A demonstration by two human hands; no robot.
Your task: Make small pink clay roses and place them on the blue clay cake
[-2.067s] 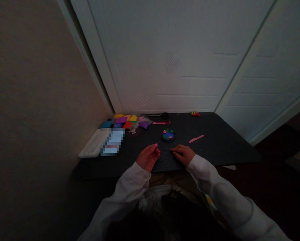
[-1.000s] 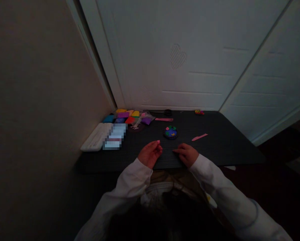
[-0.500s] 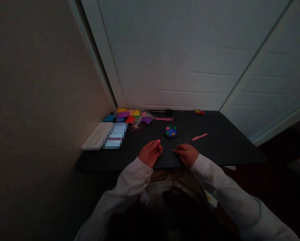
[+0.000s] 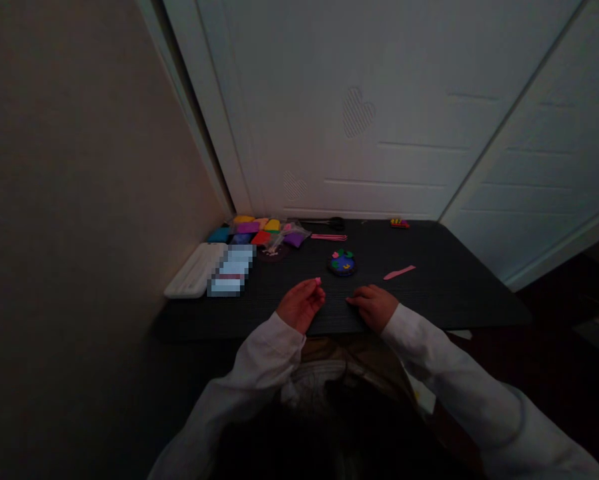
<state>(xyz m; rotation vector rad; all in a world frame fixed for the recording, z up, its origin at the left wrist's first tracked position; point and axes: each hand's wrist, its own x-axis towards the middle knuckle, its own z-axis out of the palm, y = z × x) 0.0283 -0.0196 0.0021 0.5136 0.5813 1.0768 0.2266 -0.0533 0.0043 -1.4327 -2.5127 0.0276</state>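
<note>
My left hand (image 4: pixel 301 305) is raised a little above the near edge of the dark table (image 4: pixel 449 293), its fingers curled and pinching a tiny pink bit of clay (image 4: pixel 318 281) at the fingertips. My right hand (image 4: pixel 374 305) rests palm down on the table beside it, fingers bent and pressed on the surface; whether it holds anything is hidden. Just beyond both hands lies a round blue clay disc (image 4: pixel 342 263) dotted with green, pink and yellow pieces.
Several coloured clay blocks (image 4: pixel 252 230) sit at the table's far left, next to a white tray (image 4: pixel 192 280). A pink modelling tool (image 4: pixel 399 272) lies right of the disc, another pink stick (image 4: pixel 328 237) and dark scissors (image 4: pixel 329 223) lie behind. White doors stand behind the table.
Both hands stay almost where they were; the view has drifted slightly. The pink bit remains pinched in my left fingers.
</note>
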